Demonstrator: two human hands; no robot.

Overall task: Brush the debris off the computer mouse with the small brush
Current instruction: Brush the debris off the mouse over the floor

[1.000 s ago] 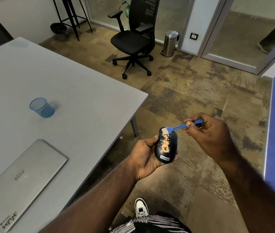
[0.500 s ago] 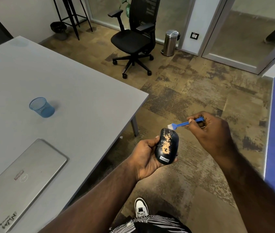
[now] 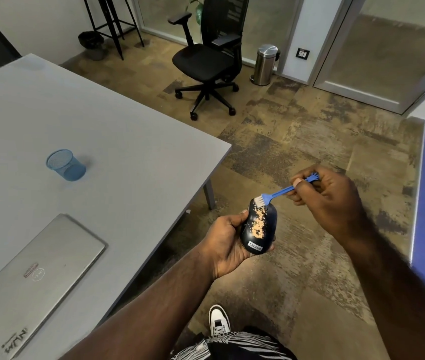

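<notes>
Over the floor, just off the table point(image 3: 154, 141) corner | left hand point(image 3: 228, 244) cupping computer mouse point(image 3: 257, 227), debris point(image 3: 259, 222) on top | right hand point(image 3: 325, 201) fingers pinching small brush point(image 3: 275, 194), bristles touching far end | light, smooth, probably slippery; best gripped by the sides.

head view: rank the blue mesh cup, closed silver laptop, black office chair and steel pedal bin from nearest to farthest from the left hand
From the left hand, which holds the dark computer mouse:
1. Closed silver laptop, on the grey table's near left.
2. Blue mesh cup, farther back on the table.
3. Black office chair, on the floor beyond the table corner.
4. Steel pedal bin, by the far wall.
</notes>
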